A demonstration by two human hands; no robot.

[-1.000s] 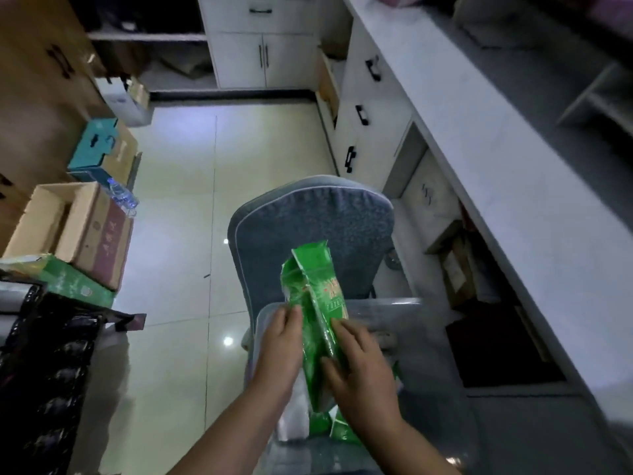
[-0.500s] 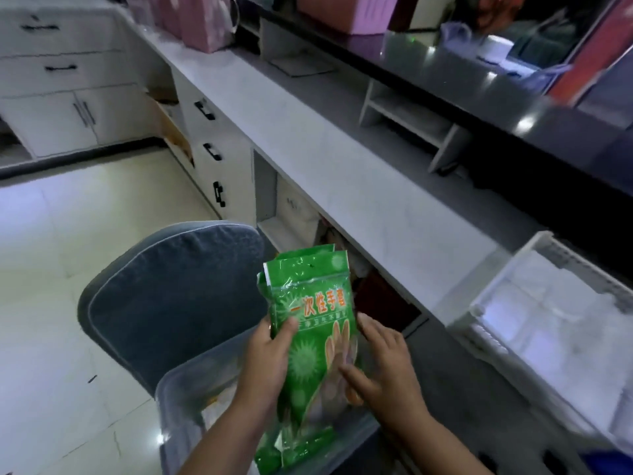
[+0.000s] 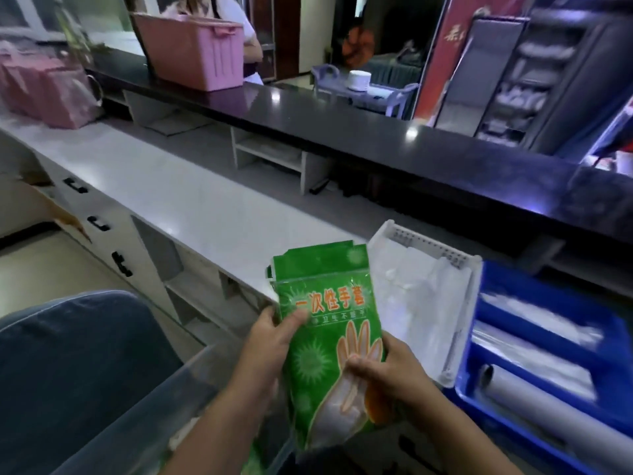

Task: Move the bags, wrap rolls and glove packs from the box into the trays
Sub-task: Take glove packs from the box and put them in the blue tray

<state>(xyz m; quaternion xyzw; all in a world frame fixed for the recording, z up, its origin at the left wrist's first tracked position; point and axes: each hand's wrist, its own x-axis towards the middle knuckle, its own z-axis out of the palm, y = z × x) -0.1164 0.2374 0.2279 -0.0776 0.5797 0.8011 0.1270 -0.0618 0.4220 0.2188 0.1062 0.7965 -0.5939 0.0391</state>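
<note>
I hold a stack of green glove packs (image 3: 325,323) upright in both hands above the clear plastic box (image 3: 191,385). My left hand (image 3: 270,341) grips the packs' left edge, thumb on the front. My right hand (image 3: 383,375) clasps the lower right side, fingers over the printed glove. Just right of the packs a white tray (image 3: 459,303) on the counter holds clear plastic bags. Further right, a blue tray (image 3: 486,392) holds wrap rolls (image 3: 534,399).
A grey padded chair back (image 3: 75,365) stands left of the box. The white counter (image 3: 178,204) runs back to the left, with drawers below. A raised dark counter (image 3: 342,132) behind it carries a pink bin (image 3: 195,53). A person stands beyond it.
My view has swung right and up, from the floor and chair to the counter. The glove packs have risen out of the box toward the white tray, and the blue tray has come into view.
</note>
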